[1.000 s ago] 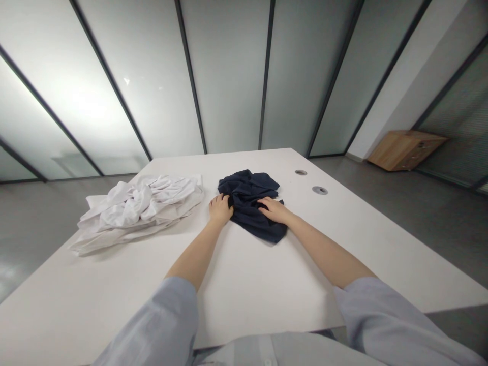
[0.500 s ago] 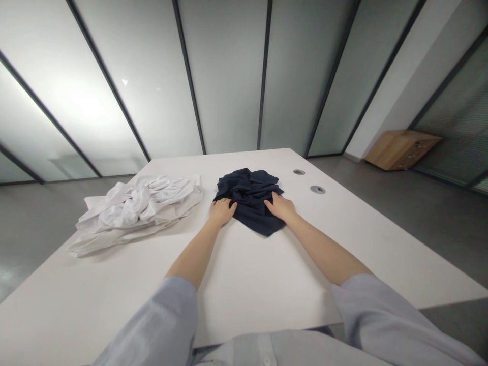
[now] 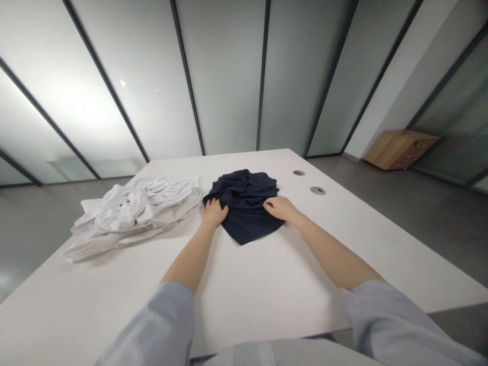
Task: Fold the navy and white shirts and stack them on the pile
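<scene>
Navy cloth (image 3: 247, 223), inner folds hidden, right hand (image 3: 280, 208) curled, grip unclear

The white desk (image 3: 267, 290) had a plain, flat top. Toward its left edge lay a rumpled heap of white cloth (image 3: 133, 208). Near the middle was a crumpled dark navy cloth (image 3: 247, 195), one corner pointing nearward. Rightward, a round grey grommet (image 3: 317, 190) sat in the surface, with another grommet (image 3: 299, 173) just behind.
</scene>
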### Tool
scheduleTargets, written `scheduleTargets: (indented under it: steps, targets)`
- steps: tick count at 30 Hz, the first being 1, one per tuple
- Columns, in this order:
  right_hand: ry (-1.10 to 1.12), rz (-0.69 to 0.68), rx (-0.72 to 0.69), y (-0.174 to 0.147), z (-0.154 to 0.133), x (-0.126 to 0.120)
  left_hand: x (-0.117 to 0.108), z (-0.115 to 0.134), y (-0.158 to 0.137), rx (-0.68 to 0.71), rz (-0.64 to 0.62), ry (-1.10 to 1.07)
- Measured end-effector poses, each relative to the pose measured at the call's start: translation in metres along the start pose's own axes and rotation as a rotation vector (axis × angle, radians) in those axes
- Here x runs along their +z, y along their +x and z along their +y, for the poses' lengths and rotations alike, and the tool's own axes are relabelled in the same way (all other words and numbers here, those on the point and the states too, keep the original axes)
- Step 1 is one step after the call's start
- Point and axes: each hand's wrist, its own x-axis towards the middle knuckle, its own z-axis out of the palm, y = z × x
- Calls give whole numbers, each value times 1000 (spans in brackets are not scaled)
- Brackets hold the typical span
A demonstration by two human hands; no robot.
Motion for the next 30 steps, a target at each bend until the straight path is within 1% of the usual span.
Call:
scheduleTargets:
  steps: [1, 3, 5, 7, 8, 10, 12, 14, 16, 18, 21, 23, 26, 28, 30]
  targets:
    - [93, -32, -44, 0, 2, 0, 1, -1, 0, 7, 5, 2]
    - [263, -37, -54, 2, 8, 1, 3, -3, 2, 31, 21, -4]
    - [342, 65, 0, 5, 17, 7, 4, -5, 4, 91, 55, -22]
    - [320, 163, 12, 7, 28, 14, 5, -7, 5, 187, 88, -54]
    - [286, 170, -8, 8, 32, 18, 5, -7, 6, 237, 98, -72]
    - [196, 115, -53, 10, 39, 25, 5, -6, 5, 310, 94, -99]
    - [90, 32, -76, 11, 41, 29, 5, -3, 3, 335, 70, -101]
    - [-10, -33, -59, 11, 38, 30, 5, 1, -1, 320, 40, -85]
    - [-89, -79, -17, 11, 33, 26, 4, 4, -5, 277, 8, -64]
    - [-141, -91, 45, 8, 28, 21, 4, 6, -6, 214, -26, -41]
    - [-201, -65, 125, 3, 19, 11, 0, 4, -4, 94, -46, -27]
    - [-236, -32, 158, 1, 14, 5, -3, 1, -3, 22, -21, -25]
    - [-229, 5, 142, -1, 10, -3, -8, -1, -4, -17, 94, -3]
    - [-154, -12, 94, -1, 9, -5, -11, 2, -6, -15, 160, 12]
    - [-51, -58, 41, 0, 9, -3, -13, 5, -9, -12, 166, 15]
